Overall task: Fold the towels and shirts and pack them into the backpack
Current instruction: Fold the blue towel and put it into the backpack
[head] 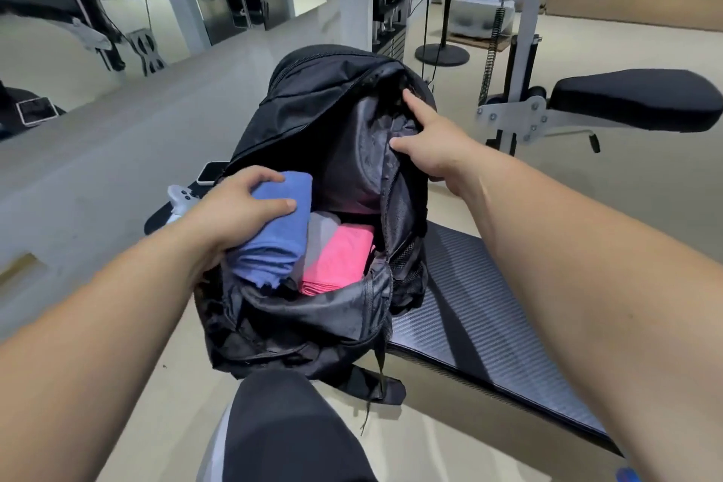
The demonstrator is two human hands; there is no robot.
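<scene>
A black backpack (313, 121) stands open on a dark padded bench (489, 305). My left hand (234, 207) grips a folded blue cloth (274, 243) at the left side of the bag's opening, half inside it. Inside the bag lie a folded pink towel (338, 262) and a grey folded piece (319, 235) between the pink and the blue. My right hand (430, 145) pinches the right edge of the opening near the zipper, index finger stretched out, holding the bag open.
A phone (209, 172) and a white object (180, 198) lie on the bench behind the bag's left side. Gym machines (633, 102) stand to the right and at the back. My dark-clad knee (289, 427) is just below the bag.
</scene>
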